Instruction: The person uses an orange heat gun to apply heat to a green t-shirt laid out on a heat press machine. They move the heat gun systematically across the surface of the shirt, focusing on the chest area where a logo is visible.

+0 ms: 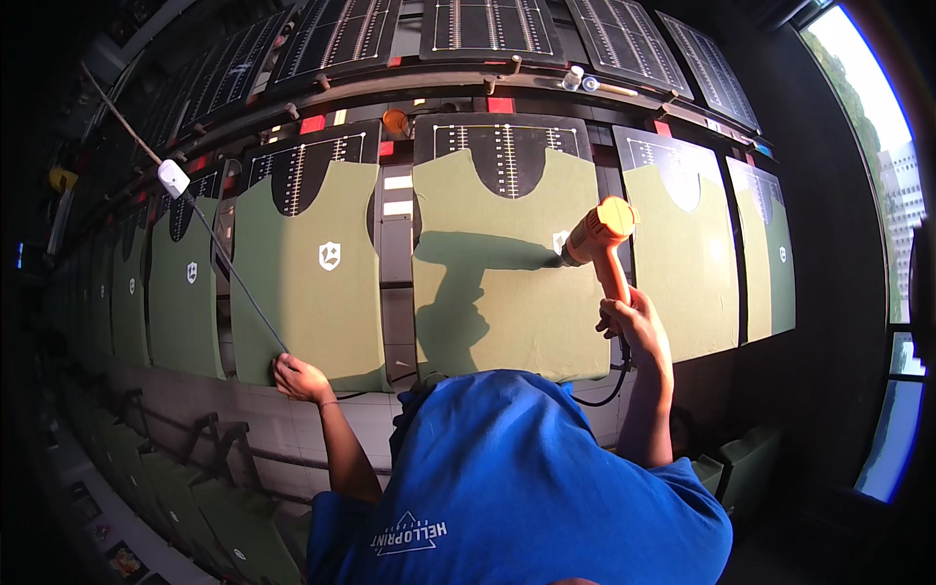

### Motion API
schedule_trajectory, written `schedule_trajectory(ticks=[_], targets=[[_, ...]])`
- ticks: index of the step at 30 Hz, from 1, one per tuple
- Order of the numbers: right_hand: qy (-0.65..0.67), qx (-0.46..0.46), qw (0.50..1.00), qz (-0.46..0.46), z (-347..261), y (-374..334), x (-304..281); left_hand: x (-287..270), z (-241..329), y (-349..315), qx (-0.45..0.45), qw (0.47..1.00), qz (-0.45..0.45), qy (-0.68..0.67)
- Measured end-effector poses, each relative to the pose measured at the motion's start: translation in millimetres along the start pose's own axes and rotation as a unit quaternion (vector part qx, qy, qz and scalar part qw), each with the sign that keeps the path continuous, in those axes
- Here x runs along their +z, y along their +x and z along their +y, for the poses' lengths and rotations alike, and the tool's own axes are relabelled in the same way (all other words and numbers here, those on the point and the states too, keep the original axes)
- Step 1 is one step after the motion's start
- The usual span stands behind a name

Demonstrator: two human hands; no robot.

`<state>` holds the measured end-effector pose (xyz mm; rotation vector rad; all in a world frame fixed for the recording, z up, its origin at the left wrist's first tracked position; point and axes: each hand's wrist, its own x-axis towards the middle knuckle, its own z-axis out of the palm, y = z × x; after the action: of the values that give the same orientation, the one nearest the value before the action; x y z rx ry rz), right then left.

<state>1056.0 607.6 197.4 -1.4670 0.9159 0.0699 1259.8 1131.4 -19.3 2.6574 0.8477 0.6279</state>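
My right hand [636,327] is wrapped round the handle of an orange heat gun [603,234]. Its dark nozzle points left, over the chest of an olive-green shirt panel [507,336], close by a small white shield print that the nozzle partly hides. The panel lies flat on a black printing board [502,175] with ruled marks. My left hand [302,378] is closed on a dark power cord [240,274], in front of the neighbouring green panel [317,322] with its own white shield print [330,256]. That cord runs up to a white socket block [174,179].
More boards with green panels stretch away left [183,312] and right [682,273]. Behind a dark rail [429,81] stands a row of bare ruled boards [487,27]. Small bottles [573,78] rest on that rail. A bright window [877,146] is at far right.
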Motion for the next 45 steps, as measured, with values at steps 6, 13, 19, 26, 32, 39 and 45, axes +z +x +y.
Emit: schedule_trajectory(ticks=[6,13,19,26,32,39,45], targets=[[0.007,-0.004,1.0,0.0,-2.9,-6.3,5.5,3.0,-3.0,0.4,0.002,1.0,0.01,0.008],[0.001,-0.004,1.0,-0.018,-2.8,-4.9,3.6,7.3,-9.3,3.1,0.014,1.0,0.011,0.01],[0.009,-0.018,1.0,-0.009,-2.1,-5.1,11.8,4.7,-8.6,1.3,0.015,1.0,0.009,-0.006],[0.014,-0.017,1.0,-0.015,-8.8,-0.7,17.1,1.3,-2.9,-0.2,0.002,1.0,0.004,-0.005],[-0.003,-0.03,1.0,-0.005,-11.9,3.5,20.3,0.6,0.1,-0.6,0.003,1.0,0.0,-0.001],[-0.015,-0.037,0.999,-0.015,-16.7,8.0,17.4,9.3,-18.1,6.5,0.031,0.999,0.004,-0.04],[-0.005,-0.037,0.999,-0.031,-15.6,14.6,10.7,4.2,-12.3,0.9,0.036,0.997,-0.056,0.042]])
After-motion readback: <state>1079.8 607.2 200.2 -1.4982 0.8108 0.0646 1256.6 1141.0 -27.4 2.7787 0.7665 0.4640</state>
